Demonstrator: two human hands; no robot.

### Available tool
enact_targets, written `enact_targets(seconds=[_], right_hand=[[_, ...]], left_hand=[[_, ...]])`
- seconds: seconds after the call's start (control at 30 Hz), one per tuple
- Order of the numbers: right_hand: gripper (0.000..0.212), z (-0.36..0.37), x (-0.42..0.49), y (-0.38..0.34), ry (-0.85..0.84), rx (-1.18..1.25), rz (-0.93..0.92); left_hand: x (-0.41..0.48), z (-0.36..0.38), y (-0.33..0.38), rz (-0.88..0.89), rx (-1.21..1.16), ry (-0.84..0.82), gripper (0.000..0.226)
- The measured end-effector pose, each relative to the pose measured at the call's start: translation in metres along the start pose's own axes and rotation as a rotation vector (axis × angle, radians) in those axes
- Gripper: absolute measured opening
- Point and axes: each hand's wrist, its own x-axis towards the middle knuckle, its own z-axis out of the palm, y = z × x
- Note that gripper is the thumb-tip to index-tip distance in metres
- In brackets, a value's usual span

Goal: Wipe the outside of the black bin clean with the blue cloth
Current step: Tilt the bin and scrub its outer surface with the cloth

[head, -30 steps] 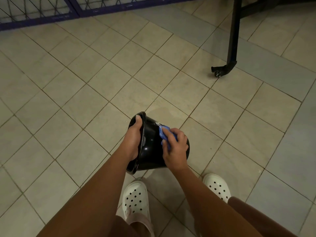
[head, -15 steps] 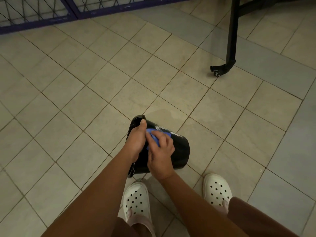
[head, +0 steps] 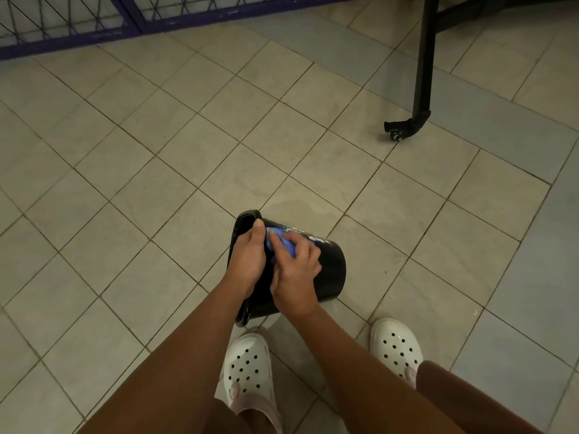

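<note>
The black bin (head: 329, 270) is held tilted on its side above the tiled floor, its open mouth facing left and its base to the right. My left hand (head: 247, 261) grips the bin's rim, thumb over the edge. My right hand (head: 296, 274) presses the blue cloth (head: 283, 242) against the bin's upper outer wall, close beside my left hand. Only a small part of the cloth shows between the fingers. White smudges mark the bin's wall (head: 316, 238) just right of the cloth.
A black metal leg with a castor (head: 404, 128) stands at the upper right. A purple-framed wire fence (head: 125, 23) runs along the top left. My feet in white clogs (head: 249, 368) are just below the bin.
My right hand has slid the cloth leftward along the bin's wall, from near the middle to right beside my left hand at the rim. My left hand's grip on the rim is unchanged.
</note>
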Motion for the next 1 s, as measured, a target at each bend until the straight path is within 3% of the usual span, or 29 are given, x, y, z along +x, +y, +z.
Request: enact_targets(seconds=[0.07,0.2,0.33,0.47,0.57,0.67,0.87,1.0], right_hand=[[0.053,-0.005,0.008,0.011,-0.032,-0.031,0.039],[0.058,-0.015,0.006,0.035,-0.041,-0.037,0.333],[0.061,-0.007,-0.003,0.013,0.008,0.003,0.255],[0.050,-0.010,0.014,0.009,-0.045,-0.022,0.094],[0.051,-0.017,0.021,0.034,-0.135,-0.052,0.252],[0.057,-0.019,0.011,0.035,-0.089,-0.030,0.423],[0.051,-0.006,0.005,0.004,-0.036,-0.003,0.137],[0.043,-0.008,0.008,0.015,-0.053,0.041,0.155]], left_hand=[[0.000,0.000,-0.002,0.005,-0.037,0.017,0.048],[-0.002,0.002,-0.002,0.015,-0.006,0.016,0.046],[-0.002,0.001,0.000,0.026,0.061,-0.005,0.048],[-0.003,0.000,-0.001,0.058,0.088,0.038,0.048],[-0.004,0.004,0.000,0.075,0.102,0.075,0.048],[-0.004,0.007,0.002,0.094,0.162,0.054,0.047],[-0.003,-0.002,-0.001,0.083,0.170,0.054,0.047],[-0.006,-0.009,0.001,-0.056,-0.046,-0.007,0.042]])
